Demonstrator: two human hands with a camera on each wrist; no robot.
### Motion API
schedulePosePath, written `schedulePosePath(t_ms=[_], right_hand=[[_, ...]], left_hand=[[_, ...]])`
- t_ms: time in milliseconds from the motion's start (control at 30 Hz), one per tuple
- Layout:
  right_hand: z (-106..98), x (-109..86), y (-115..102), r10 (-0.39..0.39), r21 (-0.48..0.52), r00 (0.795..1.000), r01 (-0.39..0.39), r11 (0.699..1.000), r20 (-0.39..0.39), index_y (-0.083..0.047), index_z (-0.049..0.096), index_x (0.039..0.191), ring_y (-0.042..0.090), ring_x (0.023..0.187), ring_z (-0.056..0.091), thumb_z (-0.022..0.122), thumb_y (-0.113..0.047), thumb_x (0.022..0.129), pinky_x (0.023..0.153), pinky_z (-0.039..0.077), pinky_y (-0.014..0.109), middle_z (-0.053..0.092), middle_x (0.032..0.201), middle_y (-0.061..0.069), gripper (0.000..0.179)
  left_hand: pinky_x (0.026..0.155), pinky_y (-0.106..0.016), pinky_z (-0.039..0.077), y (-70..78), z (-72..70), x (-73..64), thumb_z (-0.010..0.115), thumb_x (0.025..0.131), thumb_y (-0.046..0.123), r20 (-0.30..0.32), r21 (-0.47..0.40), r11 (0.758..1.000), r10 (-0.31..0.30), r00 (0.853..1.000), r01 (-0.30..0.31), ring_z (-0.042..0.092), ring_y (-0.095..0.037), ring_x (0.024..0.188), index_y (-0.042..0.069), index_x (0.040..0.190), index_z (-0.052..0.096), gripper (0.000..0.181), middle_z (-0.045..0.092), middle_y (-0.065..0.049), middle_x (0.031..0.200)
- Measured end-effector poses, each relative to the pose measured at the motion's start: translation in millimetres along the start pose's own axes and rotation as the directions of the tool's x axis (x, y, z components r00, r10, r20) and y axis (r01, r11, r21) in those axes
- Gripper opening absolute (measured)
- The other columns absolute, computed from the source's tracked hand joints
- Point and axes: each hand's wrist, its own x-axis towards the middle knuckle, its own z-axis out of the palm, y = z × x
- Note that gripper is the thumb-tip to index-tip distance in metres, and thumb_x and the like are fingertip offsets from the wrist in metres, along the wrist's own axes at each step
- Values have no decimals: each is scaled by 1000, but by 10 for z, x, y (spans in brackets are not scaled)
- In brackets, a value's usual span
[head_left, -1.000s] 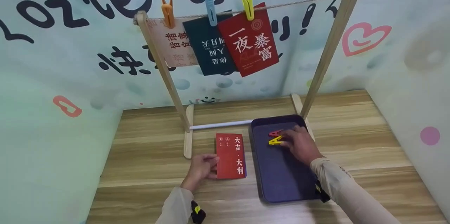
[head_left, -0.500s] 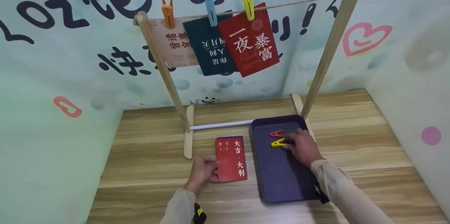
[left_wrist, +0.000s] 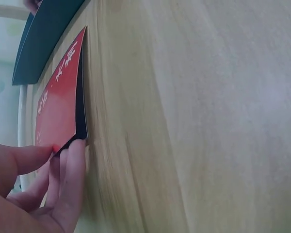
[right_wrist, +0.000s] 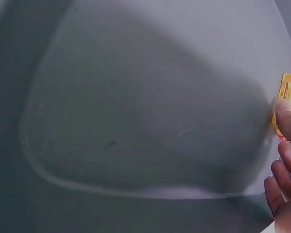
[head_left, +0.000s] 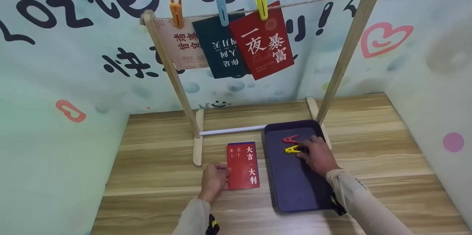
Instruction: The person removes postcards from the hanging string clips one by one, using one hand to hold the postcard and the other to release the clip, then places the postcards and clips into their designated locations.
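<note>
My left hand (head_left: 215,181) pinches the left side of a red card (head_left: 242,166) with white characters, low over the wooden table. A second, dark blue card shows beneath it, its edge peeking out at the top. In the left wrist view the thumb lies on the red face, with the fingers (left_wrist: 72,179) underneath. Over the dark tray (head_left: 295,190), my right hand (head_left: 318,155) pinches the end of a yellow clothespin (head_left: 291,149). A red clothespin (head_left: 290,139) lies just behind it. The right wrist view shows the thumb (right_wrist: 288,120) on the yellow clothespin.
Behind the hands stands a wooden frame (head_left: 343,54) with a cord (head_left: 313,2) across its top. A pink card (head_left: 186,56), a dark green card (head_left: 221,52) and a red card (head_left: 262,65) hang there from orange, blue and yellow clothespins. A white rod (head_left: 232,130) joins the frame's feet.
The right hand and yellow clothespin have shifted slightly right, apart from the red clothespin. The left hand's red card has slid a little toward the viewer, showing more of the blue card behind.
</note>
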Motion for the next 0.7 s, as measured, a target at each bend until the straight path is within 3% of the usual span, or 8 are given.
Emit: schedulePosePath(t_ms=[167,400,633,700], right_hand=[[-14,-9,-23,16,11,1000,-17,1000,25,-2,74,111,32,78,52,85,-15,78,71,45,47,60,88,13,37],[8,-38,-53,51,39,998,-52,998,30,-4,73,114,33,84,55,86,-18,78,75,48,50,61,91,12,40],[-8,-80,-103,40,77,999,-39,996,-7,-4,73,113,32,84,55,87,-19,76,76,49,49,61,89,11,43],[-21,-97,-110,33,88,999,-31,996,-19,-4,73,114,32,83,55,87,-18,75,77,49,48,62,89,11,43]], left_hand=[[45,-20,48,10,33,-33,62,93,4,-1,149,985,87,996,-86,61,-10,60,-6,106,68,17,73,-12,87],[73,-29,59,24,47,-67,64,91,5,-30,227,969,102,994,-93,71,-20,88,-4,106,69,18,75,-14,95],[50,-22,53,22,12,-82,61,91,1,2,169,981,92,996,-91,71,-18,81,-7,110,67,21,74,-19,98],[51,-23,54,27,8,-86,61,92,1,7,173,981,88,996,-88,71,-19,79,-8,110,66,21,74,-19,98]])
